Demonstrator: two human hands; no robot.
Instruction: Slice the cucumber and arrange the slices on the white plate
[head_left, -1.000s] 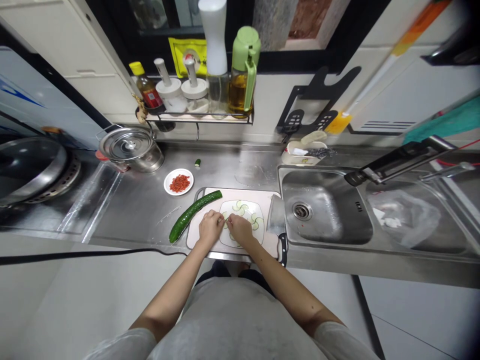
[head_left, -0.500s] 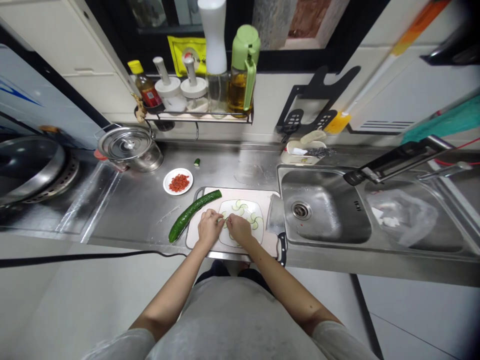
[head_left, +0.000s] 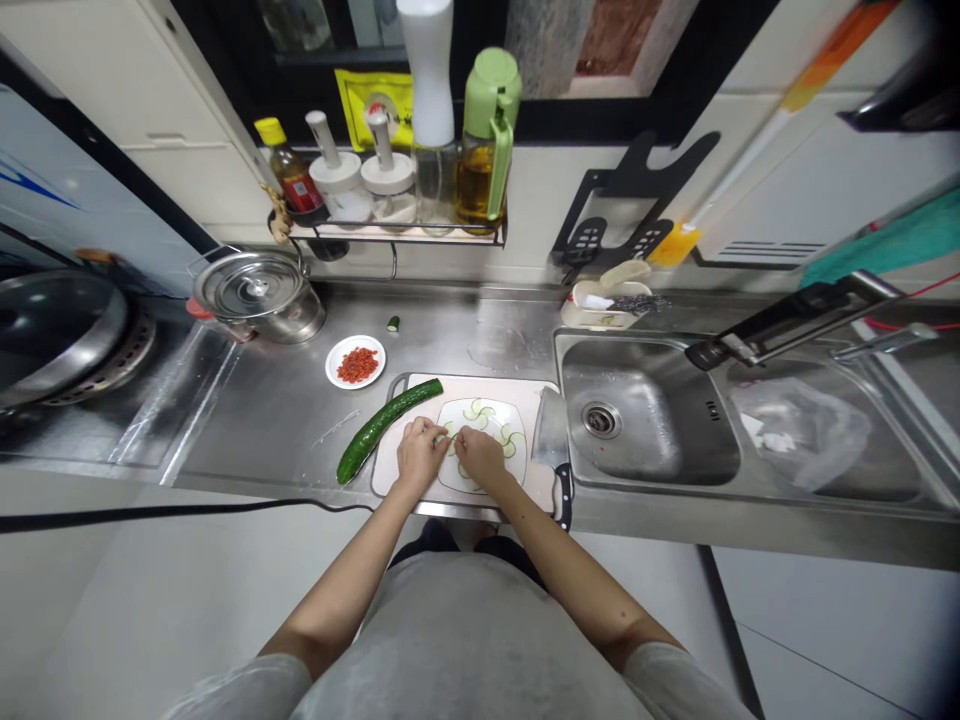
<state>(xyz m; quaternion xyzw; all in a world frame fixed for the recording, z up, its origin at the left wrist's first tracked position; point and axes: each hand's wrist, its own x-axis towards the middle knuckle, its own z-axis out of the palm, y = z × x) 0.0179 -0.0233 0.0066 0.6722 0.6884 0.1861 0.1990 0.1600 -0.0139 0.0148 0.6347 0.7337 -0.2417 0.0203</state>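
Both my hands meet over the left side of a white square plate (head_left: 491, 472), fingertips almost touching. My left hand (head_left: 420, 455) is pinched around a thin cucumber slice (head_left: 448, 436). From the other side, my right hand (head_left: 480, 458) pinches at the same slice, its fingers curled and partly hiding it. Curved cucumber slices (head_left: 511, 442) lie in swirls on the plate. Under the plate is a pale cutting board (head_left: 390, 470), with a long cucumber (head_left: 382, 428) across its left edge. A kitchen knife (head_left: 553, 425) rests along the board's right edge, blade away from me.
A small white dish of red bits (head_left: 358, 364) and a cucumber end (head_left: 394, 324) sit behind the board. The lidded steel pot (head_left: 259, 298) and wok (head_left: 60, 330) stand left. To the right is the sink (head_left: 652, 420); a condiment shelf (head_left: 397, 234) hangs above.
Almost nothing differs. My hands stay at the same spot on the plate, fingers shifting only very slightly; the view has moved a touch.
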